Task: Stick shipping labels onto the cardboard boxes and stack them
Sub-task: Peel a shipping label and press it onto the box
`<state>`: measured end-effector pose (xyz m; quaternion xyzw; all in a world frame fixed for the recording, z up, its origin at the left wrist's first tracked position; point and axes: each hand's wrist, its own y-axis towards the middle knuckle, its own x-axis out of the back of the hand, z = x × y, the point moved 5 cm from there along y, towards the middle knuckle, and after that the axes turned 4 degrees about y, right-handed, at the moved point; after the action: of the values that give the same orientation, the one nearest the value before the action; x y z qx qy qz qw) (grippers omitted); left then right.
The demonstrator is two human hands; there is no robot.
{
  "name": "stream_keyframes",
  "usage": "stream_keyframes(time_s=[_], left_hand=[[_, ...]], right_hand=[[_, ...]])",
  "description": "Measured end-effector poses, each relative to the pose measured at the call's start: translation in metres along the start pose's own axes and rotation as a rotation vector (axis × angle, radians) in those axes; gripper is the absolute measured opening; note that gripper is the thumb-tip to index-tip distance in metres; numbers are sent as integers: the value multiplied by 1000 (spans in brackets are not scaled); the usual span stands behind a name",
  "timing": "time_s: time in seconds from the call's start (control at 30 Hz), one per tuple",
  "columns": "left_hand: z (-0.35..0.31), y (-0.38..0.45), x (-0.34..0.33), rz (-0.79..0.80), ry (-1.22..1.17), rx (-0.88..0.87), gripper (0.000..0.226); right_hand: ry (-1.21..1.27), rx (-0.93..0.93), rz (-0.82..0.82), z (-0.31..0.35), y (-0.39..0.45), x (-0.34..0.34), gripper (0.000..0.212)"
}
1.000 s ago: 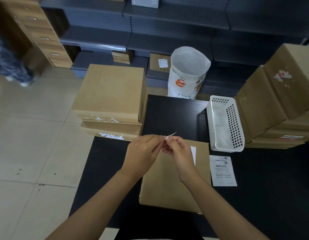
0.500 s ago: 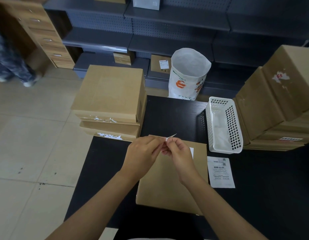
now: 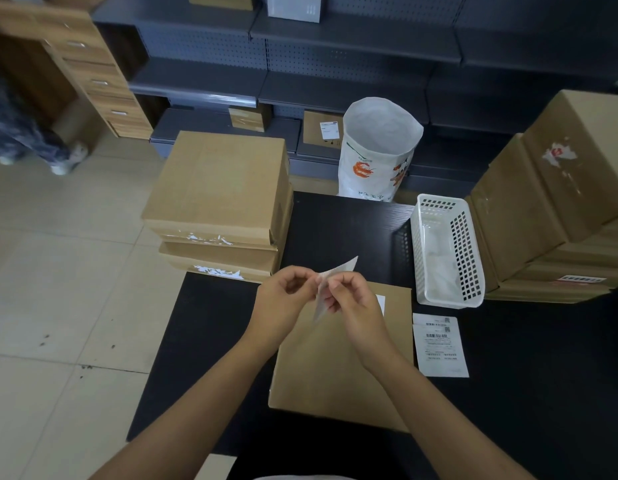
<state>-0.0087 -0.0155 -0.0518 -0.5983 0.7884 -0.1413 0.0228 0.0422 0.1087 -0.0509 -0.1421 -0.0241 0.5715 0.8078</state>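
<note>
I see both my left hand (image 3: 283,299) and right hand (image 3: 352,303) pinching the label (image 3: 335,275) mid-frame, directly above the box (image 3: 335,368), its long axis running upper right

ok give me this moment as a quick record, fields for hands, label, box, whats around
left hand: pinches one layer of the label at its near corner
right hand: pinches the other layer beside it
label: held in the air above the box, white, layers splitting apart
box: flat on the black table, directly under the hands
spare labels: lying on the table right of the box
basket: white, behind the spare labels
left stack: cardboard boxes piled at the table's far left
right stack: cardboard boxes, right of the basket
</note>
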Motion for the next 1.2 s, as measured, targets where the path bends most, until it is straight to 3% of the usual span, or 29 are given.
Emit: stream_keyframes(time_s=[0.13, 0.33, 0.5, 0.8, 1.2], left_hand=[[6, 2, -5, 52, -147, 105, 18], [8, 2, -8, 78, -180, 117, 22], [-7, -2, -7, 47, 77, -127, 7], [-26, -10, -3, -154, 461, -564, 16], [-25, -10, -1, -240, 502, -616, 13]], right_hand=[[-32, 4, 11, -1, 0, 1, 12], [-82, 27, 44, 0, -1, 2, 11], [-31, 21, 2, -1, 2, 4, 6], [102, -11, -54, -1, 6, 4, 15], [192, -79, -58, -5, 9, 4, 11]])
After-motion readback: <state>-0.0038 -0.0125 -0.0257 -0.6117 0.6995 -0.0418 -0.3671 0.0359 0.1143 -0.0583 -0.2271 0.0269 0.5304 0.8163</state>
